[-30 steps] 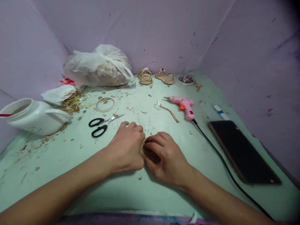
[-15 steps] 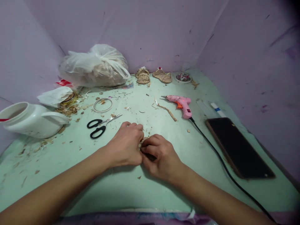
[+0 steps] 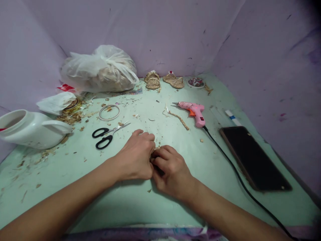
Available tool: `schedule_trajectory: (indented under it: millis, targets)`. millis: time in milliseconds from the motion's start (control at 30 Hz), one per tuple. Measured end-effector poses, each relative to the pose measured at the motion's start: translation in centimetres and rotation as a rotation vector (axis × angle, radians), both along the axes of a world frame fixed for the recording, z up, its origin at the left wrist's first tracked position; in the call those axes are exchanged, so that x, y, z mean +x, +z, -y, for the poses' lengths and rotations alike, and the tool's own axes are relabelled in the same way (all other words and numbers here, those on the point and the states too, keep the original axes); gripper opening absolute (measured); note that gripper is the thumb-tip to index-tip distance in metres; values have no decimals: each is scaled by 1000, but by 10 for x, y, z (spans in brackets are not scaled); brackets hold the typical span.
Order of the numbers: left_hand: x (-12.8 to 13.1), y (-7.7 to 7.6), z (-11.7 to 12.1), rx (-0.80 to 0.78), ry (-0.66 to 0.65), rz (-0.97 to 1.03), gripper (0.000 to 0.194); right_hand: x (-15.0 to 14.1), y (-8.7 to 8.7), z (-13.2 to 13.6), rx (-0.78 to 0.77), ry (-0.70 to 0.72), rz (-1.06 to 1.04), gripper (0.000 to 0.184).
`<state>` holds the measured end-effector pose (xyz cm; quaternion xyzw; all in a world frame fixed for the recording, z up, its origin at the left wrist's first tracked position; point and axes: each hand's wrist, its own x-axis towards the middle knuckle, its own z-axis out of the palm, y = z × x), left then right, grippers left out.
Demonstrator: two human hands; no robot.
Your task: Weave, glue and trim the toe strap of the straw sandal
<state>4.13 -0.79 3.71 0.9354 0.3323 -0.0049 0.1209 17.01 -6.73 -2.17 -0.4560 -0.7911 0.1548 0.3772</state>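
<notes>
My left hand [image 3: 137, 154] and my right hand [image 3: 173, 169] meet over the middle of the pale green table [image 3: 140, 207]. Both have their fingers closed around a small woven straw piece [image 3: 157, 148], which they mostly hide; only a bit of its edge shows between them. Up and to the left of my left hand lie black-handled scissors [image 3: 110, 134], blades apart. Beyond my right hand, a short braided straw strip [image 3: 179, 119] rests on the table beside a pink glue gun [image 3: 193, 109].
A black phone [image 3: 255, 159] lies at right, near the glue gun's cable [image 3: 233, 165]. At left are a white jug [image 3: 37, 130], a tape ring [image 3: 109, 112] and straw scraps. Behind stand a plastic bag [image 3: 100, 70], small straw sandals [image 3: 173, 80] and a dish of beads [image 3: 196, 82].
Both hands stay together on the straw piece with only a slight shift of the fingers; less of the piece shows between them. The view has moved a little.
</notes>
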Motion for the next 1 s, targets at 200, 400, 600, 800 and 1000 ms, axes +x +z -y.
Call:
schedule_trajectory:
  millis: [200, 400, 600, 800, 1000]
  targets:
    - [-1, 0, 1, 13, -3, -3, 9, -1, 0, 2, 24, -5, 10, 14]
    - [3, 3, 6, 60, -10, -41, 3, 1, -3, 1, 52, -3, 6, 12]
    - [-10, 13, 1, -60, -9, -34, 16, 8, 4, 4, -71, 21, 7, 12]
    - [-61, 22, 4, -19, 610, 453, 42, 23, 13, 0, 38, -159, -187, 16]
    - [-72, -4, 38, -837, 953, 569, 56, 44, 6, -17, -148, -376, 13, 20]
